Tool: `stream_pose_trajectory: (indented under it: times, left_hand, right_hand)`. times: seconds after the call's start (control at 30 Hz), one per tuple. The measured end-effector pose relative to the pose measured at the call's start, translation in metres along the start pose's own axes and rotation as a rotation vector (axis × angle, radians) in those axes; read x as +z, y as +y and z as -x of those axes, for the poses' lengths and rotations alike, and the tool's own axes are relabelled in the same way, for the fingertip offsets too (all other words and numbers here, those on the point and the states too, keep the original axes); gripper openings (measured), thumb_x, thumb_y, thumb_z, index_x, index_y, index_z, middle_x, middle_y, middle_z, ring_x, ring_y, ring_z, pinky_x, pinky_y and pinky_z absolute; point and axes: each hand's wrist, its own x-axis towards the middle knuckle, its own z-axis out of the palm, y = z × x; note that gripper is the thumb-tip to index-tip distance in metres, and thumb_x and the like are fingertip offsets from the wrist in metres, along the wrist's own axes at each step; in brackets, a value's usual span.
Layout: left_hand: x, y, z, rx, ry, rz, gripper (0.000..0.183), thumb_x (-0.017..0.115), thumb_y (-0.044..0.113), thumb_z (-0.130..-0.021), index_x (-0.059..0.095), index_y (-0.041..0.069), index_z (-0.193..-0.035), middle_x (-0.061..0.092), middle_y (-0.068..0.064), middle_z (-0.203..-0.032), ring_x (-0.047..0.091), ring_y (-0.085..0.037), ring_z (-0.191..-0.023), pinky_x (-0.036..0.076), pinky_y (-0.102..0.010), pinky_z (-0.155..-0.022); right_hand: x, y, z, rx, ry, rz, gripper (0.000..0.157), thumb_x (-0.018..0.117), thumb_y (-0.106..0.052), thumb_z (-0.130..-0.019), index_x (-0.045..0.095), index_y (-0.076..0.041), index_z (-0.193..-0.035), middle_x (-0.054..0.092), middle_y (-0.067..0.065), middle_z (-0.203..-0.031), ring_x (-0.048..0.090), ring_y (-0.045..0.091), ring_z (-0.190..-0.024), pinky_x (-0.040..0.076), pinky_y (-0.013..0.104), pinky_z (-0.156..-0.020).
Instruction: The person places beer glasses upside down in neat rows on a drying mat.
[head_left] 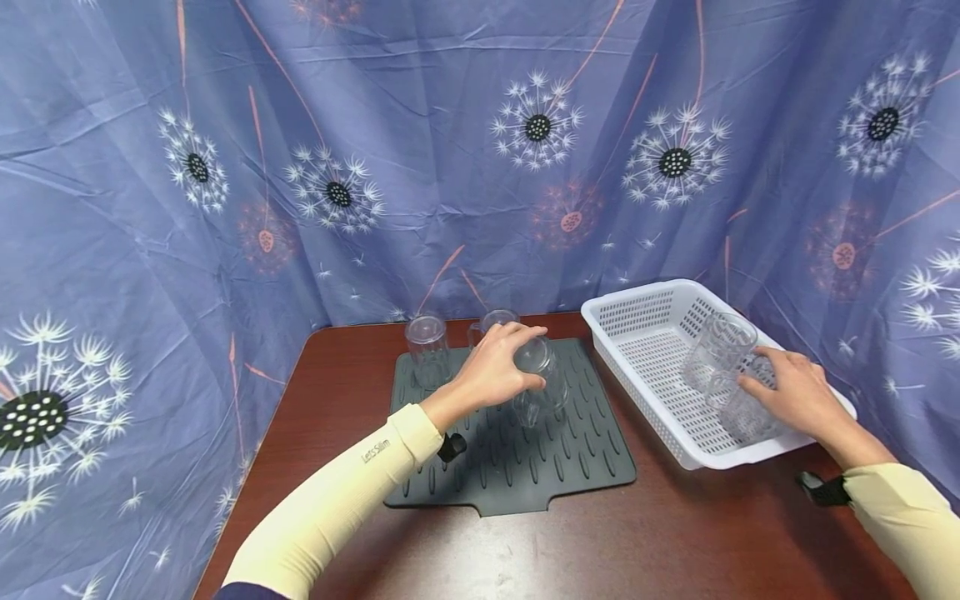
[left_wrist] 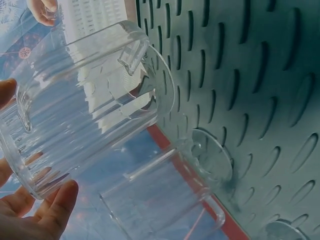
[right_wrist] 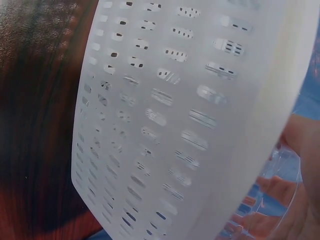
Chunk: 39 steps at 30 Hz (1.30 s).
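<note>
My left hand [head_left: 495, 362] grips a clear glass mug [head_left: 551, 385] by its upper end, thumb and fingers spread round it. In the left wrist view this mug [left_wrist: 95, 90] has its handle on the side and its lower end at the ribbed dark mat [left_wrist: 250, 115]; whether it touches cannot be told. On the right, my right hand [head_left: 798, 392] holds a glass mug [head_left: 750, 414] inside the white basket [head_left: 637, 400]. Another glass mug [head_left: 716, 346] stands beside it there. The basket wall [right_wrist: 235, 140] hides much of that grip in the right wrist view.
Two more glass mugs stand at the back of the mat, one at the left corner [head_left: 429, 354] and another mug [head_left: 498, 318] partly behind my left hand. The brown table [head_left: 337, 392] carries mat and basket. A blue dandelion-patterned cloth [head_left: 450, 167] hangs behind and at both sides.
</note>
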Motion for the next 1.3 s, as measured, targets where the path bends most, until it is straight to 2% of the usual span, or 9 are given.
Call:
stream_pose_trajectory:
  times: [0.2, 0.47, 0.7, 1.03, 1.3]
  left_hand:
    - [0.001, 0.006, -0.013, 0.007, 0.002, -0.046, 0.076, 0.081, 0.036, -0.079, 0.050, 0.035, -0.148, 0.053, 0.006, -0.141, 0.047, -0.021, -0.130, 0.050, -0.047, -0.097]
    - [-0.001, 0.010, -0.032, 0.037, 0.012, -0.087, 0.077, 0.084, 0.034, -0.080, 0.050, 0.032, -0.149, 0.053, 0.005, -0.141, 0.049, -0.019, -0.120, 0.050, -0.041, -0.090]
    - [0.000, 0.015, -0.049, 0.039, -0.006, -0.130, 0.077, 0.083, 0.033, -0.082, 0.047, 0.031, -0.151, 0.052, 0.003, -0.143, 0.048, -0.020, -0.122, 0.051, -0.040, -0.089]
    - [0.009, 0.021, -0.069, -0.013, -0.038, -0.148, 0.076, 0.081, 0.033, -0.083, 0.048, 0.030, -0.151, 0.052, 0.002, -0.144, 0.047, -0.020, -0.122, 0.051, -0.039, -0.087]
    - [0.018, 0.017, -0.083, -0.021, -0.078, -0.145, 0.078, 0.081, 0.032, -0.085, 0.044, 0.028, -0.153, 0.049, -0.002, -0.148, 0.046, -0.025, -0.130, 0.049, -0.042, -0.097]
  right_hand:
    - [-0.001, 0.001, 0.001, -0.006, 0.003, 0.000, 0.050, 0.068, -0.017, -0.092, 0.048, 0.011, -0.128, 0.051, 0.046, -0.118, 0.040, 0.062, -0.112, 0.025, 0.069, -0.091]
    - [0.000, -0.002, 0.001, 0.009, -0.009, -0.010, 0.051, 0.068, -0.018, -0.093, 0.047, 0.012, -0.129, 0.049, 0.046, -0.121, 0.039, 0.061, -0.115, 0.023, 0.070, -0.095]
    - [-0.003, -0.002, 0.003, 0.021, -0.010, -0.001, 0.051, 0.068, -0.017, -0.093, 0.047, 0.012, -0.129, 0.049, 0.046, -0.121, 0.039, 0.061, -0.116, 0.023, 0.069, -0.096]
    - [-0.001, -0.001, 0.002, 0.018, -0.001, -0.001, 0.051, 0.069, -0.016, -0.092, 0.048, 0.012, -0.129, 0.051, 0.045, -0.120, 0.039, 0.060, -0.116, 0.025, 0.068, -0.095]
    - [-0.001, -0.006, 0.003, 0.044, 0.006, -0.006, 0.052, 0.069, -0.016, -0.091, 0.048, 0.012, -0.130, 0.049, 0.046, -0.123, 0.038, 0.062, -0.117, 0.026, 0.068, -0.096]
